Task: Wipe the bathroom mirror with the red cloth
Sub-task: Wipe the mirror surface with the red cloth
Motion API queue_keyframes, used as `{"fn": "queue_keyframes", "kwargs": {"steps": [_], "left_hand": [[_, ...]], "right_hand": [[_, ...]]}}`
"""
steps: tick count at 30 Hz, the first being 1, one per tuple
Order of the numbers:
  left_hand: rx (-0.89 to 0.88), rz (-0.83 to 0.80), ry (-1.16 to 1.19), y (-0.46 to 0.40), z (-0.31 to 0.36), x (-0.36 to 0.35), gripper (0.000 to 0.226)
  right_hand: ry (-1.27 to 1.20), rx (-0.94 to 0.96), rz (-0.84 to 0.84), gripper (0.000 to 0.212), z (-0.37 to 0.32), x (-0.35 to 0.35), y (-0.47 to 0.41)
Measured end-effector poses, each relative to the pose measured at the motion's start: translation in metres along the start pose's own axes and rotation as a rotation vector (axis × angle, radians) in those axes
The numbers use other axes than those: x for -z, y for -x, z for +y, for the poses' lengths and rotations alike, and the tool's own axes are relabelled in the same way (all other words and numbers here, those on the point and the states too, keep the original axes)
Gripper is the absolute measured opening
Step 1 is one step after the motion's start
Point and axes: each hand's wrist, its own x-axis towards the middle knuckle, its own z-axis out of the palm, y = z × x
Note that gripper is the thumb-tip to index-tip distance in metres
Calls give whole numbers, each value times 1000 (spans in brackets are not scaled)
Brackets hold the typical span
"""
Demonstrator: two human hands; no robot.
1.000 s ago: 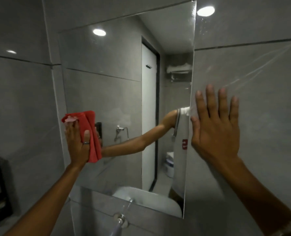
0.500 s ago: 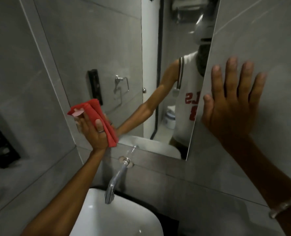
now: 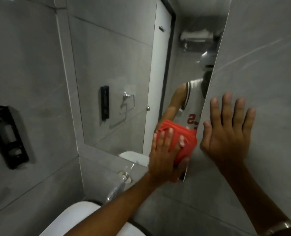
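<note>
At the lower right corner of the glass, my left hand [image 3: 165, 150] lies flat with fingers spread, pressing the bunched red cloth [image 3: 180, 138] against the frameless rectangular bathroom mirror [image 3: 114, 82]. The cloth sits under my palm and fingers, bulging out above and to the right of them, right up to the mirror's right edge. My thumb lies under the cloth's lower end.

Just to the right of it, my right hand [image 3: 226, 133] is open, fingers splayed, laid flat on the grey tiled wall [image 3: 260, 65] beside the mirror's edge; it holds nothing. A metal bracelet [image 3: 279, 227] shows on that wrist.

Below my left forearm, a chrome tap [image 3: 119, 186] juts from the wall, and a white ceramic basin [image 3: 76, 218] lies beneath it. Far to the left of my hands, a black wall-mounted soap dispenser [image 3: 7, 135] hangs on the side wall.

In the glass above the cloth I can see the reflection of a white sleeveless jersey with red lettering, a white door, a chrome ring holder and the dispenser.
</note>
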Motion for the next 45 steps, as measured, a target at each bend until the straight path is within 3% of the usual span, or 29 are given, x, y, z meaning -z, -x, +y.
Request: {"fn": "queue_keyframes", "kwargs": {"steps": [3, 5, 8, 11, 12, 14, 16, 20, 25, 29, 33, 37, 40, 45], "left_hand": [[-448, -103, -103, -32, -80, 29, 78], [-413, -79, -142, -64, -138, 58, 75], [52, 30, -90, -104, -202, 98, 70], [729, 215, 71, -146, -205, 114, 68], [879, 254, 84, -165, -196, 114, 69], [1006, 312, 75, -206, -176, 115, 69], [1010, 340, 62, -251, -161, 117, 70], [748, 340, 29, -355, -138, 129, 81], [260, 221, -65, -426, -95, 133, 86], [-288, 73, -183, -407, -56, 112, 86], [-643, -77, -198, -336, -41, 97, 91], [-830, -211, -145, -244, -40, 79, 78], [-863, -241, -145, -173, -40, 57, 63], [-963, -355, 7, -70, -39, 29, 58]], "right_hand": [[-7, 15, 9, 70, 3, -6, 2], [-10, 6, -2, 70, 3, -8, 3], [-16, -3, -36, 69, 1, -9, 1], [-14, -25, -54, 67, -1, -5, -2], [-14, -27, -65, 66, -3, -4, -2], [-38, -20, -75, 64, -2, 4, -6], [-59, -3, -76, 61, 3, 7, -10], [-139, 65, 17, 61, 26, 23, -60], [-125, -97, 25, 64, 42, 37, -138], [-193, -74, 110, 65, 44, 28, -131], [-399, -152, 221, 59, 49, 28, -118], [-446, -130, 248, 54, 46, 27, -104], [-405, -88, 205, 53, 41, 27, -93], [-382, -83, 171, 54, 37, 31, -93]]}}
